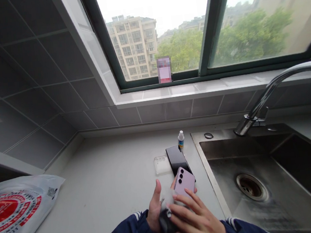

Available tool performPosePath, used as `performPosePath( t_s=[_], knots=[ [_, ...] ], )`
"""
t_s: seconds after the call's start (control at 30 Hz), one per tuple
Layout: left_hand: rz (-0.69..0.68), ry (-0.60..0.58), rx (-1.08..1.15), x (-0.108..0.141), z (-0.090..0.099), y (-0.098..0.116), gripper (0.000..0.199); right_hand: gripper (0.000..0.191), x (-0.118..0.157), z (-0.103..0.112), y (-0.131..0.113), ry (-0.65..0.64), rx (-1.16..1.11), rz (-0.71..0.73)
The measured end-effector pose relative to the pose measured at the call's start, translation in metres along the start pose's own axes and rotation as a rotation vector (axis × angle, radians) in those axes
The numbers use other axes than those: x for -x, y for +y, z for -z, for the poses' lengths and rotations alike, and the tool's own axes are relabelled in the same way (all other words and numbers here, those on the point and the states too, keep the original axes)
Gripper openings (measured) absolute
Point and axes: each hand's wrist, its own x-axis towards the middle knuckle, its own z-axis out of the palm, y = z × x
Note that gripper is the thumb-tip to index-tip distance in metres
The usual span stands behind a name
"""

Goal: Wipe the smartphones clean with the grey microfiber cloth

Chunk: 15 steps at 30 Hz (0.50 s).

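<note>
A lilac smartphone (186,182), its back with three camera lenses facing up, rests in my left hand (154,210). My left thumb stands up away from it, while fingertips show at the phone's edges. Over the lower part of the phone lies my right hand (196,216), fingers together on a crumpled white and dark grey cloth (166,214). The right fingertips touch the phone's back; the palm side is hidden. Just beyond lies a black-screened phone or tablet (177,157), partly covered by the lilac phone. A clear phone case (162,165) is at its left, and a small spray bottle (181,139) stands behind it.
To the right is a steel sink (203,163) with a chrome faucet (257,101). A white plastic bag with red print (20,210) lies on the pale countertop (95,183) at left. A tiled wall and a window (165,80) stand behind.
</note>
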Motion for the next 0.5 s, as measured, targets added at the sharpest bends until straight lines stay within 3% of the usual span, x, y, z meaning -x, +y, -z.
performPosePath(
  t_s=[0.13,0.3,0.5],
  knots=[
    [-0.004,0.034,0.081,0.003,0.004,0.0,0.087,0.046,0.009,0.001,0.008,-0.122,0.09,-0.204],
    [-0.011,0.092,0.032,0.004,0.013,-0.005,0.075,0.058,0.016,-0.001,0.02,-0.099,0.231,-0.419],
    [-0.028,0.233,-0.016,0.004,0.015,-0.008,0.057,0.062,0.018,-0.005,0.021,-0.086,0.229,-0.453]
  ],
)
